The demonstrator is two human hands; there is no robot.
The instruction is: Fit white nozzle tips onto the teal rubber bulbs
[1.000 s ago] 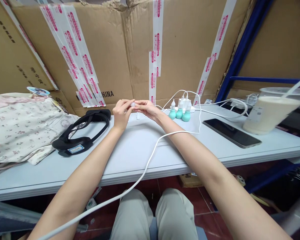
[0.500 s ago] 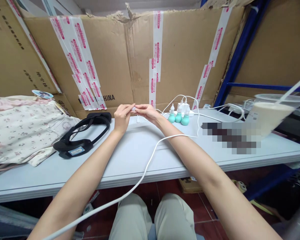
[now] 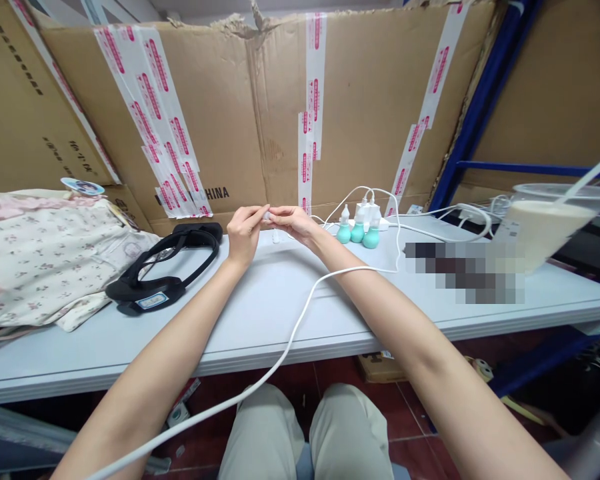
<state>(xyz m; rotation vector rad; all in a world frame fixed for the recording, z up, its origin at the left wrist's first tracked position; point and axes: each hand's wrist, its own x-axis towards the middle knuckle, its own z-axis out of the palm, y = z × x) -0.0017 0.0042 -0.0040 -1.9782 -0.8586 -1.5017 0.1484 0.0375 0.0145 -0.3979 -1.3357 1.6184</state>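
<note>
Small pale piece (image 3: 267, 215), finger-pinched by both left hand (image 3: 243, 235) and right hand (image 3: 296, 224); held near the back edge of the desk (image 3: 260, 300).

Seemingly a storeroom or warehouse corner: tall brown cardboard (image 3: 220, 113) patched with white-and-pink tape (image 3: 315, 87) behind a pale grey worktop (image 3: 275, 300), a blue metal rack frame (image 3: 476, 120) alongside, dark red floor tiles (image 3: 403, 413) below.

The hands (image 3: 243, 230) mostly hide the small whitish piece (image 3: 267, 216) between them.
</note>
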